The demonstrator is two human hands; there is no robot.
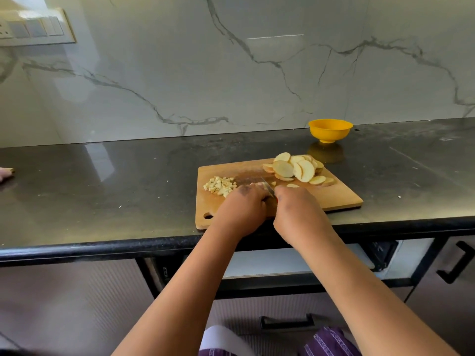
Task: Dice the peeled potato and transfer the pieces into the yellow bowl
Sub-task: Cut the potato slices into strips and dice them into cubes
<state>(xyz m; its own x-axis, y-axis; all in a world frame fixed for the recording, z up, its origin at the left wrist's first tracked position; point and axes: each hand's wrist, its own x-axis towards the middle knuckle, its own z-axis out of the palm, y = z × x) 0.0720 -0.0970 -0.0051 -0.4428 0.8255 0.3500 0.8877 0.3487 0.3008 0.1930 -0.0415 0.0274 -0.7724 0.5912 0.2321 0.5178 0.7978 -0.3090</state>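
A wooden cutting board (334,196) lies on the black counter. A small heap of diced potato (220,186) sits at its left side. Peeled potato slices (295,168) are piled at its far right corner. My right hand (298,214) grips a knife with a red handle, whose blade (268,188) points away from me between my hands. My left hand (244,210) rests just left of the blade, fingers curled down on potato slices that it mostly hides. Two loose bits (292,185) lie by my right hand. The yellow bowl (330,130) stands behind the board and looks empty.
Another person's fingers (5,172) rest on the counter at the far left edge. The marble wall rises behind the counter, with a switch panel (33,28) at upper left. Below the counter edge are drawers with black handles (455,263).
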